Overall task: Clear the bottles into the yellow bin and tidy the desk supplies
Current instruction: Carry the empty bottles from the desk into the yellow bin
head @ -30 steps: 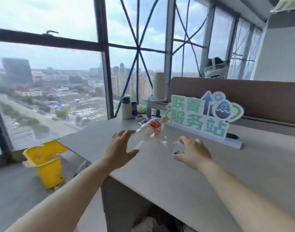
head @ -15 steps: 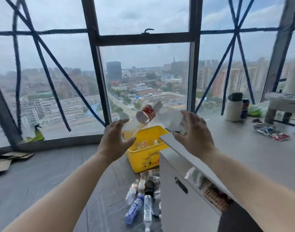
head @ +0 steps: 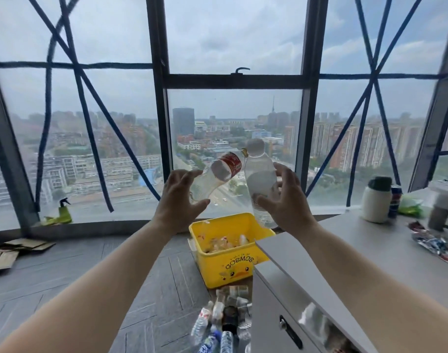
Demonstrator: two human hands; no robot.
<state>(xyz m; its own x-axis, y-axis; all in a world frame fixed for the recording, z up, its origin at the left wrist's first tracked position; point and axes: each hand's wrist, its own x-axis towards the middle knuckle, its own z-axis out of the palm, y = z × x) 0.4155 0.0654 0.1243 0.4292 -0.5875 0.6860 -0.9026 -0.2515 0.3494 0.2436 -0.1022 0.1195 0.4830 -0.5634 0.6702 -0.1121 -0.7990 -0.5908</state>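
Note:
A clear bottle with a red label lies tilted in the air just beyond my left hand, whose fingers are spread wide around its base. A second clear bottle stands nearly upright in front of my right hand, whose fingers are also splayed and loose. Both bottles hang above the yellow bin, which sits on the floor by the desk corner and holds several crushed bottles.
Several more bottles lie on the floor in front of the bin. The grey desk at right carries a white jar, a blue can, a green bag and wrappers. Cardboard lies far left.
My view swung from the desk to the window and bin. Both hands carried the bottles over the bin, and their fingers have now spread apart from the bottles.

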